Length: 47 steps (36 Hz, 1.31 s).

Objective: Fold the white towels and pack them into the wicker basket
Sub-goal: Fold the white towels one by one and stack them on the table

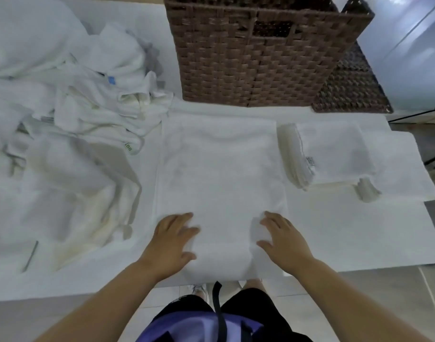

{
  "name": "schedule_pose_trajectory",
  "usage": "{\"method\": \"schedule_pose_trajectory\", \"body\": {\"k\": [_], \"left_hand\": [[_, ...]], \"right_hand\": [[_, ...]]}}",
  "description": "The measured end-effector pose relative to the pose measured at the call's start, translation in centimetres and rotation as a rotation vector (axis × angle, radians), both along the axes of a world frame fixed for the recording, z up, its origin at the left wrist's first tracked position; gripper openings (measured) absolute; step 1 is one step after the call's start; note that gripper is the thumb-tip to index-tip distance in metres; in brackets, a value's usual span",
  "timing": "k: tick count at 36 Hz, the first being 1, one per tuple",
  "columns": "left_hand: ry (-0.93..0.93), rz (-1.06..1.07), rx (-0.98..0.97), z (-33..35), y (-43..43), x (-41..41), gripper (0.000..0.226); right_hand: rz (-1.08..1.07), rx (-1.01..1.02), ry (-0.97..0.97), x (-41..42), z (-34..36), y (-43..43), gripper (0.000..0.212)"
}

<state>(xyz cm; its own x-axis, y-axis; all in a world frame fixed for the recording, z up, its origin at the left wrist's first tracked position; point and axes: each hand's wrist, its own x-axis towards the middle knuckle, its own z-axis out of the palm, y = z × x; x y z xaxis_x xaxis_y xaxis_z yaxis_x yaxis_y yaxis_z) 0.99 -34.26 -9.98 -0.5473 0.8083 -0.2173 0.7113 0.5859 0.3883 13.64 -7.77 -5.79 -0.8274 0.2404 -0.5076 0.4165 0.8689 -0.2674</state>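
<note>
Towel [221,169] (spread flat) under both hands' palms

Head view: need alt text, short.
Both hands, left hand and right hand, press flat on a white towel spread on the table. A wicker basket stands behind it, a folded stack at right, an unfolded pile at left.

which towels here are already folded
The small stack of folded towels right of the spread towel; the heap on the left is crumpled.
</note>
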Motion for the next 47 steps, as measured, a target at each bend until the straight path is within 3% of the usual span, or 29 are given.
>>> {"method": "schedule_pose_trajectory", "body": {"k": [6, 11, 14, 16, 22, 26, 28, 32, 36, 41, 44, 47], "left_hand": [[0.113, -0.043, 0.027, 0.2, 0.0, 0.4, 0.026], [0.159, -0.027, 0.019, 0.3, 0.3, 0.6, 0.036], [0.117, 0.112, 0.112, 0.8, 0.8, 0.5, 0.035], [0.060, 0.217, 0.107, 1.8, 1.2, 0.5, 0.032], [0.008, 0.225, 0.041, 2.0, 1.3, -0.4, 0.016], [0.010, 0.047, -0.018, 1.0, 0.3, -0.7, 0.050], [0.036, 0.029, 0.021, 1.0, 0.2, -0.7, 0.054], [0.067, 0.057, 0.076, 1.4, 0.5, -0.7, 0.027], [-0.101, 0.185, 0.014, 2.1, 0.9, -1.7, 0.036], [-0.112, 0.226, -0.015, 4.3, 1.4, -5.3, 0.027], [-0.140, 0.293, 0.051, 7.3, 2.6, -7.6, 0.018], [-0.097, 0.335, 0.250, 11.2, 4.4, -10.5, 0.017]], "right_hand": [[0.058, 0.028, -0.034, -0.5, 0.2, -0.2, 0.055], [0.083, 0.079, -0.064, -0.8, 0.0, -1.3, 0.062], [0.120, 0.116, -0.030, -0.8, -0.3, -2.0, 0.062], [0.170, 0.134, 0.021, -0.6, -0.5, -2.6, 0.059], [0.114, 0.122, 0.204, -1.1, -1.1, -2.7, 0.038], [-0.091, 0.054, 0.151, -1.4, -0.5, -0.9, 0.037], [-0.165, 0.019, 0.196, -1.4, 0.1, -0.2, 0.028], [-0.128, 0.022, 0.284, -1.8, 1.1, 0.4, 0.022], [-0.129, 0.001, 0.237, -2.0, 1.7, 1.2, 0.025], [-0.159, 0.028, 0.224, -2.4, 3.2, 2.9, 0.025], [-0.082, 0.036, 0.222, -4.1, 5.0, 3.7, 0.031], [-0.106, 0.070, 0.331, -6.7, 7.5, 5.6, 0.029]]}}
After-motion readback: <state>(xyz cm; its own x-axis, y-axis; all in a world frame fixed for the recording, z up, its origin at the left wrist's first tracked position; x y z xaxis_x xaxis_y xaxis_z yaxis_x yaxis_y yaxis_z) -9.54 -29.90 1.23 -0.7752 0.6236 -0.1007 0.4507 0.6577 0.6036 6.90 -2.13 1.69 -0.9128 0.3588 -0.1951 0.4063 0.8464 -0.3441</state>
